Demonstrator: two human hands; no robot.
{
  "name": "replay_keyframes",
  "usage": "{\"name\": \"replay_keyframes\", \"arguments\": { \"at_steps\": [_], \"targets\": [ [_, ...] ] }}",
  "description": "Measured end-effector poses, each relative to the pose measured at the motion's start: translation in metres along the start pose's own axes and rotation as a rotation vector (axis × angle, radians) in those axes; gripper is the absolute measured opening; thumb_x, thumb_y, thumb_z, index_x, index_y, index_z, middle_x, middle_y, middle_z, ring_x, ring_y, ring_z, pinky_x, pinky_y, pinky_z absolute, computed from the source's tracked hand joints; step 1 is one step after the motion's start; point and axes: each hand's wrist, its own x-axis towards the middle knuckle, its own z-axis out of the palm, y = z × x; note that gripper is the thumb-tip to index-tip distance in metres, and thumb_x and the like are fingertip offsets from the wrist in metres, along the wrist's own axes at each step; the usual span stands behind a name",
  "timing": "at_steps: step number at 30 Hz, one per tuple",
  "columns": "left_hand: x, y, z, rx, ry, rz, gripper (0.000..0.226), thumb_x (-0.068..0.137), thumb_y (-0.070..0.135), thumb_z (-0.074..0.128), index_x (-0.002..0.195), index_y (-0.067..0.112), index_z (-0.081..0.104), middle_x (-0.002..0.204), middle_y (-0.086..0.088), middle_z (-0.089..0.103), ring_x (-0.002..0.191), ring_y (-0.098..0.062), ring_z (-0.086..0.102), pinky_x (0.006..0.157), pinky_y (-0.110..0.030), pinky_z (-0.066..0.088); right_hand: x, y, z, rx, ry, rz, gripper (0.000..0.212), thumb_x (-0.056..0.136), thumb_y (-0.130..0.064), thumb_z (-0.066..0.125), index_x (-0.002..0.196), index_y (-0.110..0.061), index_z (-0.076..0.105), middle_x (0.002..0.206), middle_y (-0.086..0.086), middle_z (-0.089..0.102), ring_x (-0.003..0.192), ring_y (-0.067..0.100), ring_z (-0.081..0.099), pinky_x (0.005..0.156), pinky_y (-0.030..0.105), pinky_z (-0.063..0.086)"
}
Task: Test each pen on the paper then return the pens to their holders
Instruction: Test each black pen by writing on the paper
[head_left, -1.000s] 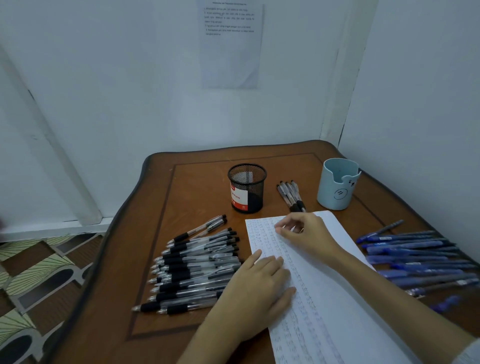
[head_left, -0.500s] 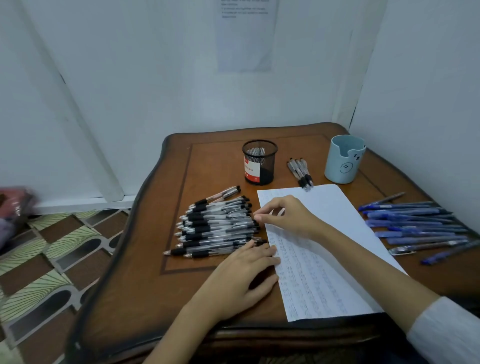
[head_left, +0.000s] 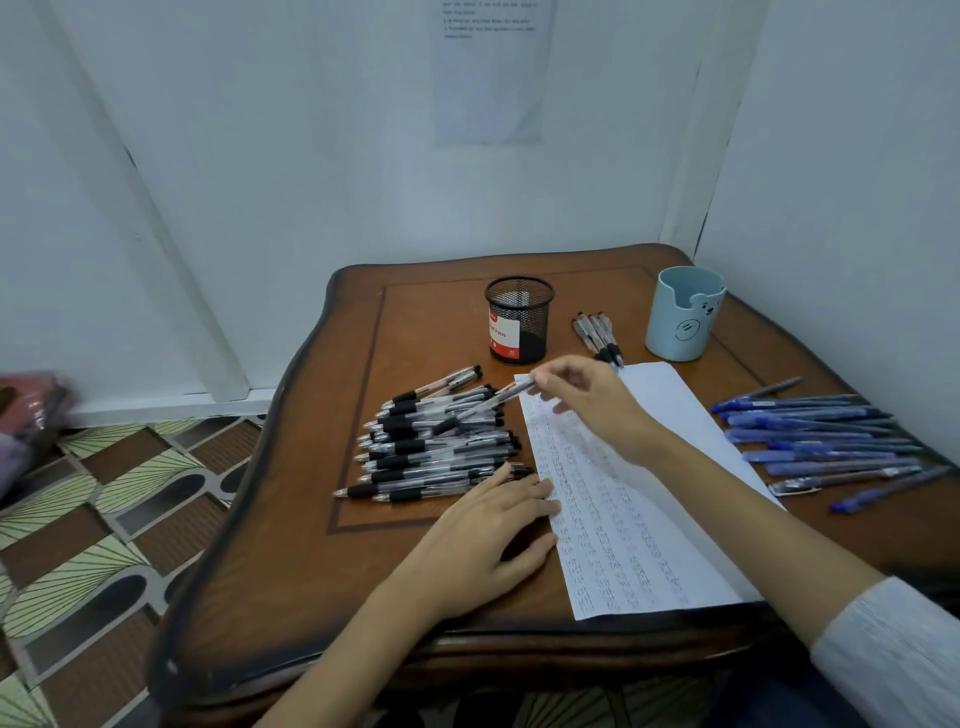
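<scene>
Head view: right hand (head_left: 587, 402) has just lifted one black pen (head_left: 485, 406) off the pile (head_left: 431, 457), fingers pinching its end; left hand (head_left: 485, 538) lies flat, fingers straight, at the paper (head_left: 660, 530) edge. Testing comes next, likely.

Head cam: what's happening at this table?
A person is working through pens at a wooden table. The right hand pinches one black pen by its back end, above the pile of black pens beside the paper's top left corner. The left hand rests flat at the paper's left edge. The paper is covered in scribble rows. A row of blue pens lies to the right. No pen sticks out of the mesh holder or the blue cup.
</scene>
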Motion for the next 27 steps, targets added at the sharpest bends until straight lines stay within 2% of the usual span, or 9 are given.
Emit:
{"name": "replay_keyframes", "arguments": {
  "at_steps": [5,9,11,14,16,19,22,25,27],
  "targets": [
    [0.001,0.000,-0.001,-0.009,-0.006,0.004,0.044,0.099,0.043,0.039,0.131,0.019,0.057,0.141,0.004,0.050,0.135,0.000,0.035,0.118,-0.019,0.005,0.004,-0.018,-0.034,0.665,0.166,0.120,0.018,0.101,-0.020,0.045,0.096,-0.009,0.058,0.099,0.011,0.072,0.090,0.021,0.068,0.086,0.034,0.055],
    [0.002,-0.002,-0.001,-0.003,-0.036,0.022,0.044,0.099,0.043,0.037,0.131,0.019,0.055,0.143,0.005,0.048,0.135,0.000,0.034,0.120,-0.024,0.009,0.007,-0.011,-0.064,1.251,0.288,0.241,0.026,0.101,-0.029,0.044,0.082,-0.015,0.057,0.064,-0.002,0.058,0.051,0.009,0.054,0.057,0.024,0.054],
    [0.004,-0.004,-0.001,0.015,-0.063,0.047,0.044,0.100,0.042,0.036,0.132,0.019,0.054,0.144,0.005,0.047,0.136,-0.001,0.034,0.120,-0.026,0.011,0.006,-0.005,-0.075,1.271,0.285,0.281,0.027,0.101,-0.031,0.043,0.083,-0.016,0.056,0.058,-0.005,0.048,0.038,0.005,0.035,0.037,0.014,0.036],
    [0.013,-0.009,-0.004,0.018,-0.110,0.085,0.044,0.101,0.042,0.036,0.133,0.020,0.053,0.145,0.005,0.046,0.136,-0.002,0.034,0.119,-0.024,0.012,0.001,0.005,-0.085,1.186,0.276,0.320,0.019,0.095,-0.021,0.043,0.084,-0.014,0.057,0.049,-0.007,0.036,0.033,0.004,0.023,0.030,0.014,0.016],
    [0.021,-0.013,-0.004,0.016,-0.130,0.110,0.046,0.101,0.044,0.034,0.133,0.019,0.054,0.145,0.004,0.046,0.137,-0.004,0.035,0.119,-0.027,0.016,-0.001,0.009,-0.087,1.186,0.300,0.346,0.016,0.081,-0.013,0.044,0.086,-0.011,0.058,0.046,-0.007,0.031,0.031,0.005,0.021,0.030,0.015,0.014],
    [0.035,-0.016,-0.002,0.019,-0.146,0.149,0.048,0.101,0.045,0.032,0.133,0.018,0.055,0.144,0.002,0.047,0.136,-0.006,0.036,0.119,-0.027,0.016,-0.001,0.019,-0.088,1.213,0.332,0.396,0.026,0.088,-0.011,0.034,0.088,-0.009,0.059,0.045,-0.006,0.030,0.029,0.005,0.021,0.029,0.015,0.014],
    [0.042,-0.021,0.003,0.011,-0.136,0.179,0.044,0.101,0.042,0.035,0.132,0.018,0.057,0.142,0.003,0.050,0.134,-0.005,0.040,0.118,-0.026,0.019,0.000,0.025,-0.090,1.182,0.342,0.372,0.022,0.086,-0.016,0.042,0.093,-0.009,0.062,0.047,-0.005,0.039,0.028,0.005,0.022,0.030,0.013,0.015],
    [0.044,-0.025,0.008,-0.065,-0.112,0.163,0.040,0.099,0.039,0.041,0.131,0.021,0.058,0.141,0.007,0.051,0.133,-0.001,0.040,0.116,-0.025,0.025,0.005,0.033,-0.095,1.124,0.410,0.323,0.021,0.084,-0.010,0.056,0.104,-0.007,0.064,0.079,0.004,0.071,0.027,0.005,0.027,0.029,0.012,0.021],
    [0.043,-0.027,0.010,-0.086,-0.093,0.161,0.039,0.099,0.038,0.043,0.130,0.021,0.058,0.141,0.008,0.051,0.133,0.001,0.039,0.114,-0.024,0.029,0.010,0.043,-0.097,1.307,0.373,0.312,0.050,0.065,0.004,0.068,0.114,0.002,0.059,0.107,0.019,0.070,0.034,0.002,0.044,0.035,0.012,0.037]
  ]
}}
